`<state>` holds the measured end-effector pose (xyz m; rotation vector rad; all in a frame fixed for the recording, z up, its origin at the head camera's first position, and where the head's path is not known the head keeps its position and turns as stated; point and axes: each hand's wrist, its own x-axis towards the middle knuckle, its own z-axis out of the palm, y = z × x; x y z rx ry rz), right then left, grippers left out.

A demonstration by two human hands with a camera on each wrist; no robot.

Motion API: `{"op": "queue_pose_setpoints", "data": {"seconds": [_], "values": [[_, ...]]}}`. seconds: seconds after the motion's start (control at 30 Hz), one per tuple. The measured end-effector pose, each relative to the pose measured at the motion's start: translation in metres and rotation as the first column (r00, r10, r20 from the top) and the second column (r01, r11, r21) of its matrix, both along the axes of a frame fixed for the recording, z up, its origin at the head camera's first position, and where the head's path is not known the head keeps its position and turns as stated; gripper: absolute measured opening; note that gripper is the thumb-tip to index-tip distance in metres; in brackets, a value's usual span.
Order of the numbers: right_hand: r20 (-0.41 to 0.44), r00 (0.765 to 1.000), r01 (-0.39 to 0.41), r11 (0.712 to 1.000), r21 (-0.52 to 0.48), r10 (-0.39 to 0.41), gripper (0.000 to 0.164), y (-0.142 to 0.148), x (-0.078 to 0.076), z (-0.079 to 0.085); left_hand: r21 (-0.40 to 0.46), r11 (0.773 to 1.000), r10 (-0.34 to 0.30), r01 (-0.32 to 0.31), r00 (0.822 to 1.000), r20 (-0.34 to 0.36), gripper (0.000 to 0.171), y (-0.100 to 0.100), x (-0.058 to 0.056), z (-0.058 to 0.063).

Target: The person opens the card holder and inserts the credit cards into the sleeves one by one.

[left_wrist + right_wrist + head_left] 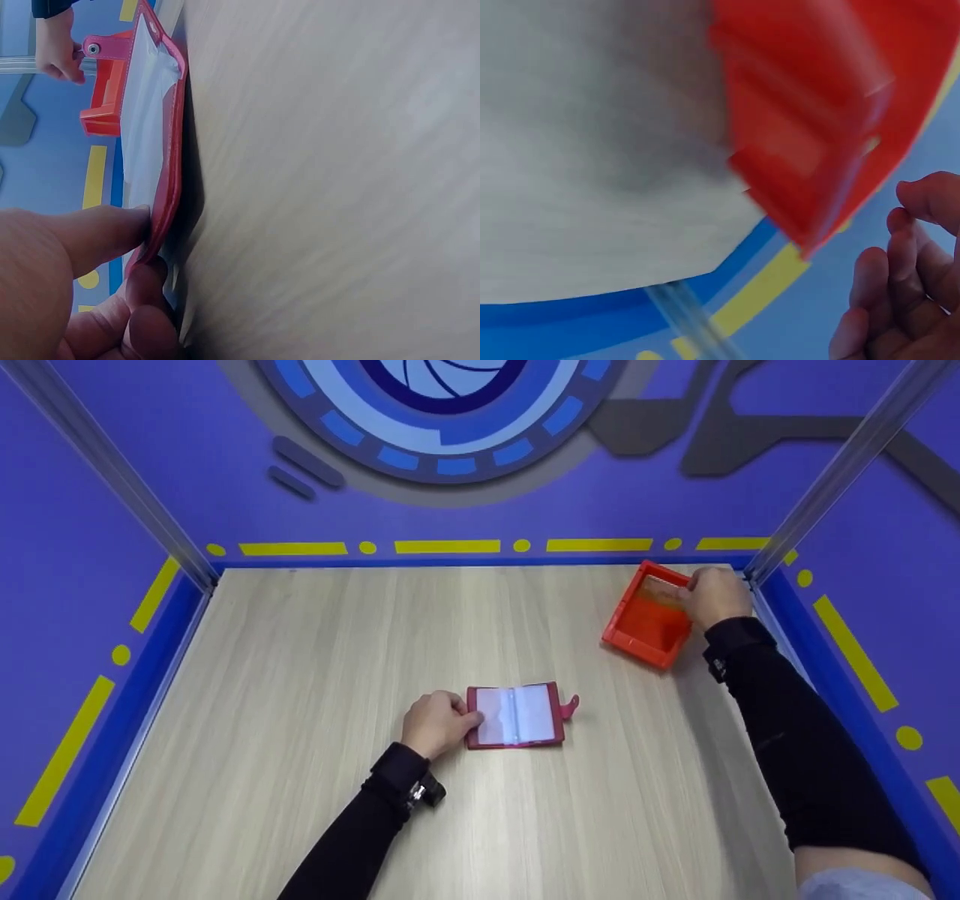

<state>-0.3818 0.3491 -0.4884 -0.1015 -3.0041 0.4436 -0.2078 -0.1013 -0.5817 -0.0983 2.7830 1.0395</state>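
Observation:
A small red card holder (535, 712) lies spread on the table, with clear plastic sleeves inside and a snap strap (571, 707) sticking out on its right. My left hand (436, 724) pinches its left cover, thumb on top and fingers beneath, as the left wrist view (112, 240) shows. At the back right stands a red bin (634, 647) with an orange and partly see-through surface inside. Over its right rim is my right hand (718, 596), thumb and forefinger close together. Whether something thin is between those fingertips (909, 191) cannot be made out.
The pale wooden table (322, 660) is bounded by a purple-blue back panel (525, 521) and side panels with yellow marks. Metal posts (832, 472) stand at the back corners. The bin is near the back right corner.

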Motion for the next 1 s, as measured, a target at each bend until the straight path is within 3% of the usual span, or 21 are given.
{"op": "queue_pose_setpoints", "data": {"seconds": [0.23,0.63,1.0], "values": [[-0.029,0.999,0.023,0.995,0.101,-0.02,0.035,0.014,-0.017,-0.013,0.005,1.0,-0.011,0.011,1.0,-0.004,0.033,0.003,-0.002,-0.002],[-0.009,0.999,0.055,0.987,0.153,-0.054,0.052,0.016,-0.034,-0.022,0.0,1.0,-0.013,0.013,0.998,-0.054,0.035,0.002,0.0,0.001],[0.036,0.995,0.088,0.988,0.125,-0.093,0.074,0.014,-0.045,-0.034,-0.002,1.0,-0.008,0.008,0.999,-0.034,0.035,-0.001,0.0,-0.002]]}}
